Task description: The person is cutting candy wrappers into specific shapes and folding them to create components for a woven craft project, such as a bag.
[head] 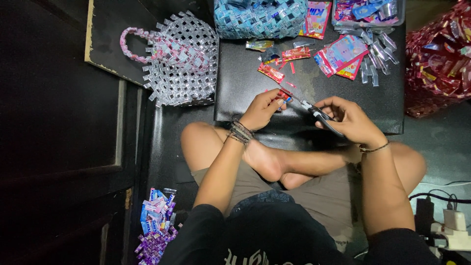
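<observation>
the person sits cross-legged behind a low black board [245, 93], and the left hand [262, 110] pinches a small red wrapper piece [284, 95] between thumb and fingertips, holding it up just over the board's near edge. the right hand [351, 120] grips a pair of scissors [319, 115], fingers curled through and around the dark handles, with the blades pointing toward ten o'clock and the tips meeting the wrapper piece; whether the blades are parted or closed is too small to tell. at twelve o'clock from the hands lie loose red wrapper scraps [272, 72], and at one o'clock flat pink sachets [341, 54] beside folded silver strips [375, 56]. a woven silver-pink basket [179, 59] sits at ten o'clock, a blue woven bag [260, 17] at twelve, and a pile of folded blue and purple strips [157, 221] on the floor at seven o'clock. the likeliest slip, as i judge it: the wrapper is tiny and slick and the left fingertips sit right beside the blade tips, so a skewed cut or a nicked finger could follow if the piece twists in the pinch. a trimmed offcut could also drop into the lap and be lost against the dark floor.
</observation>
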